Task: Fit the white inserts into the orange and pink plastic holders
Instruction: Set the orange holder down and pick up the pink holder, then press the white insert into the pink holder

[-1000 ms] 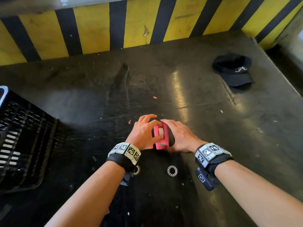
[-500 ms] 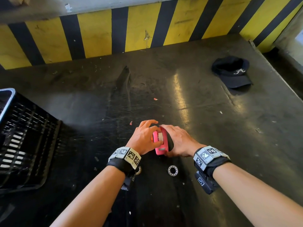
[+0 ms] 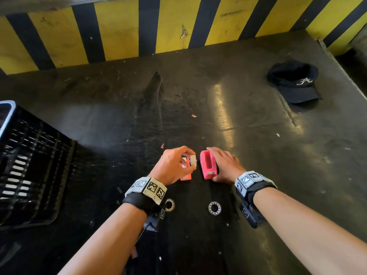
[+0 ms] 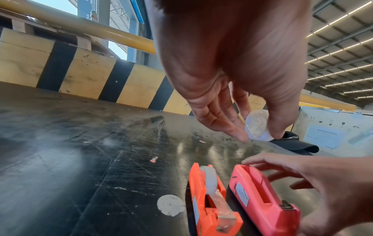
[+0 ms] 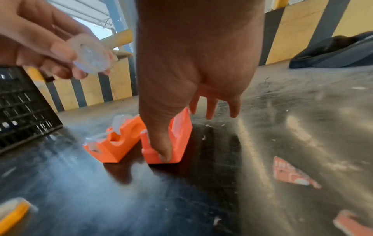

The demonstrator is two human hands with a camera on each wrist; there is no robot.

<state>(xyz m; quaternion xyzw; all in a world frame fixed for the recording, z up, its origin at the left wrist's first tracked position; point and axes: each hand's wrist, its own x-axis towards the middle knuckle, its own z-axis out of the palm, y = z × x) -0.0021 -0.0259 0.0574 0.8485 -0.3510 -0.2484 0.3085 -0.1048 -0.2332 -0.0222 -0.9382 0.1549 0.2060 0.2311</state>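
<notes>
The pink holder (image 3: 207, 164) stands on the dark table with its slot empty. My right hand (image 3: 218, 165) grips it, thumb at the near end and fingers along the far side. Just left of it, my left hand (image 3: 187, 161) pinches a white round insert (image 3: 193, 160) a little above the table. The left wrist view shows that insert (image 4: 257, 126) between thumb and fingertips. Under the left hand sits the orange holder (image 3: 186, 176), and in the left wrist view this orange holder (image 4: 212, 199) has a white insert seated in it, beside the pink holder (image 4: 260, 196).
A black slotted crate (image 3: 29, 165) stands at the left. A black cap (image 3: 294, 82) lies at the far right. Two metal bearing rings (image 3: 214, 208) lie near my wrists. A yellow and black striped wall (image 3: 119, 32) closes the back.
Both hands were together on the pink holder with the white insert in it. My left hand has now drawn left holding the insert, leaving the pink slot empty.
</notes>
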